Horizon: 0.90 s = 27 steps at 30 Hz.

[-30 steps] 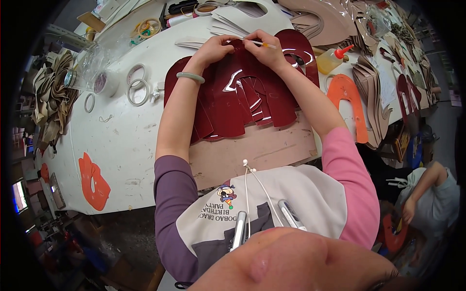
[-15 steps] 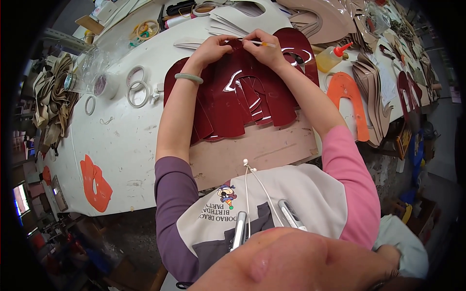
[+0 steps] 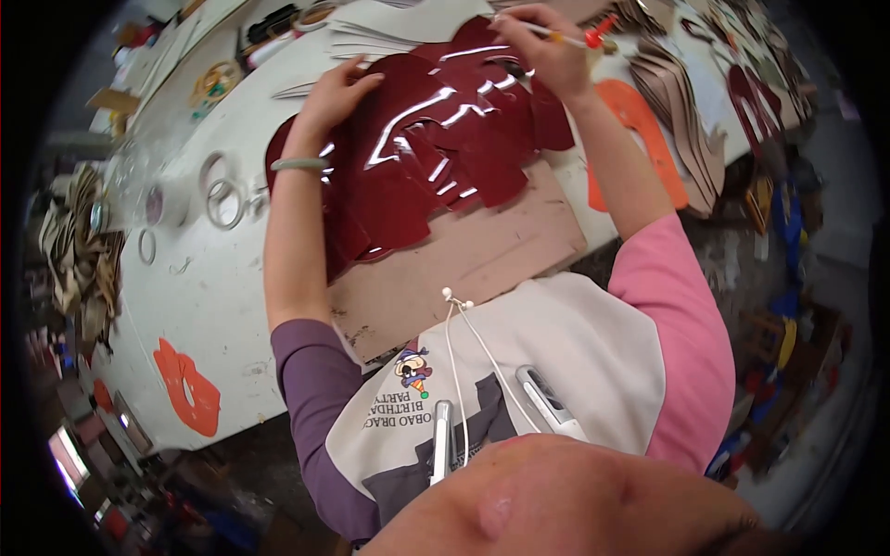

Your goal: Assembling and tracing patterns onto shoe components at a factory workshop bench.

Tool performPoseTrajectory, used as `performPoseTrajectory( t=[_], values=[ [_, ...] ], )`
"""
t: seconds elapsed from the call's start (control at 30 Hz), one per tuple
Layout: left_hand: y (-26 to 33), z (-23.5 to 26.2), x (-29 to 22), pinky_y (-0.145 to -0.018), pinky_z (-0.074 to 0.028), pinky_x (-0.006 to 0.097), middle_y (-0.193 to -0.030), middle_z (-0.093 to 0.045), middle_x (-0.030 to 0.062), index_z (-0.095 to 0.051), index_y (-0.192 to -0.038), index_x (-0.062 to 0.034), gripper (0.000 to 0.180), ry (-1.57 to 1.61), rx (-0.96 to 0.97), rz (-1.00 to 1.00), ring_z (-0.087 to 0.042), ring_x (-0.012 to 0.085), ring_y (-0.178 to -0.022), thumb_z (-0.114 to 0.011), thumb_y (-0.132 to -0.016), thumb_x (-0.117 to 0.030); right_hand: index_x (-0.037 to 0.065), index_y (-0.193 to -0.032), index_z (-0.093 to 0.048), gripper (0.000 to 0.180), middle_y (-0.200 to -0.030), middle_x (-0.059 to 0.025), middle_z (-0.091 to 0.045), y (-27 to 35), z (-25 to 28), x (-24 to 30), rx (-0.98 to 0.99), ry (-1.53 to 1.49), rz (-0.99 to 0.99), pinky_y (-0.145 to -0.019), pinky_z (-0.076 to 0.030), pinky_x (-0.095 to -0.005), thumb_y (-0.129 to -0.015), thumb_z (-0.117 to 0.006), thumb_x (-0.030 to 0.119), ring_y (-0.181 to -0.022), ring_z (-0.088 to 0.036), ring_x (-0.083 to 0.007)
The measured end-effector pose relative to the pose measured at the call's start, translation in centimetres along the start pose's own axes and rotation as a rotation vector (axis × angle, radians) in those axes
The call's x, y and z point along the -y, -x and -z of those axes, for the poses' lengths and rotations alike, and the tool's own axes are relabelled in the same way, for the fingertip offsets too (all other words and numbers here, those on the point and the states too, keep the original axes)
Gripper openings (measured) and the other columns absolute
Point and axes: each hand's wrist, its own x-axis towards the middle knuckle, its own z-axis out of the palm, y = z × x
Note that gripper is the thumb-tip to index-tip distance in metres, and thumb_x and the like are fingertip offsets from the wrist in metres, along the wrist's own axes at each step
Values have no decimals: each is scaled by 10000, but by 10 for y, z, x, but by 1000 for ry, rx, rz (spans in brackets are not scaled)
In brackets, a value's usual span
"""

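Observation:
Glossy dark red U-shaped leather-like pieces (image 3: 399,167) lie overlapped in a stack on a pinkish-brown board (image 3: 473,264). My left hand (image 3: 336,97) rests at their upper left edge, thumb and fingers apart. Beyond their far right edge, my right hand (image 3: 556,60) is closed around a slim pen-like tool (image 3: 543,31), white with an orange part. Its fingertips are near a raised lobe of the top piece, and its working tip is too blurred to make out. A bottle's red pointed cap (image 3: 601,32) shows just right of that hand.
An orange U-shaped template (image 3: 640,139) lies at the right beside stacked beige pieces (image 3: 681,120). Left are tape rolls (image 3: 223,202) and another orange template (image 3: 188,389). White sheets (image 3: 371,32) lie behind the red pieces. The table's front edge runs close to my body.
My hands have moved apart, the left leaving the far edge and opening, the right going up and right with the pen-like tool. The red pieces have shifted and turned, and the view has tilted.

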Motion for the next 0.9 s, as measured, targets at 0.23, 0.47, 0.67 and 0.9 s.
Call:
performPoseTrajectory(
  t=[0.23,0.47,0.67,0.9],
  values=[
    [23,-58,-59,-956,-402,404,-1232,-599,38,-627,-1207,-145,449,-451,-116,-725,-498,278,-1150,-705,-818,-357,-36,-1047,-647,173,-866,-89,-694,95,135,-29,-149,65,-16,-687,-529,-201,-921,-611,77,-750,-640,-115],
    [67,-160,-108,-987,-365,411,-1276,-567,6,-587,-1259,-188,503,-537,143,-881,-477,264,-1186,-713,-805,-363,22,-1073,-644,185,-864,-65,-699,160,141,-69,-97,167,-136,-672,-515,-228,-951,-584,148,-742,-641,-130],
    [64,-200,-112,-1004,-348,406,-1311,-545,-41,-555,-1293,-213,561,-757,120,-1108,-454,244,-1219,-729,-765,-289,17,-1098,-628,215,-893,-58,-694,158,138,-82,-73,138,-73,-700,-512,-221,-976,-548,175,-767,-640,-127],
    [33,-200,-116,-986,-370,360,-1253,-600,-60,-622,-1219,-195,557,-676,-59,-1213,-523,205,-1135,-707,-678,-95,24,-1104,-623,208,-906,-55,-698,162,146,-98,-14,4,-93,-699,-512,-224,-973,-548,167,-781,-646,-126]
  ],
)
